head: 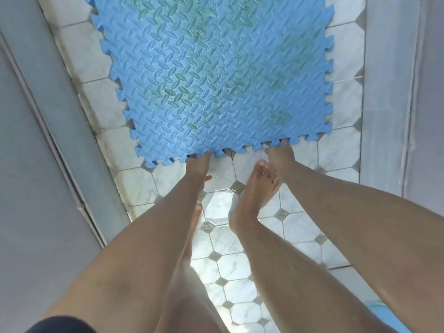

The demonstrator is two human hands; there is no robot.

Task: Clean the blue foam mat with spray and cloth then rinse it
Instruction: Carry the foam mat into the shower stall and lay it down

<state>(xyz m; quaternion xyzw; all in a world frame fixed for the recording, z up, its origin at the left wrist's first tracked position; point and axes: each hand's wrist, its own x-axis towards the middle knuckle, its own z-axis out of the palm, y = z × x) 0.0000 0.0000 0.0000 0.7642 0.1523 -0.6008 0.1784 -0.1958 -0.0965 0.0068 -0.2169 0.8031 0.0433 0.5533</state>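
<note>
Both grips closed on near edge of blue foam mat (216,75): left hand (198,164) pinching toothed border near left corner, fingers tucked under, thumb side on top; right hand (281,155) clamped on same border further right, fingertips hidden beneath foam. Mat lying across tiled floor (223,207), near edge at the hands, far end running out of top of frame. Raised leaf-shaped tread over whole surface; greenish staining in patches across middle and right side. Interlocking teeth along all visible edges. Whether near edge is lifted clear of tiles: cannot tell. Bare right foot (254,188) planted on floor just behind mat, between the two forearms; second foot mostly hidden behind left arm. Tiles pale, octagonal, with small dark diamond insets, glossy and wet-looking. Grey wall (36,140) at left, grey panel (389,92) at right, both close beside mat.
</note>
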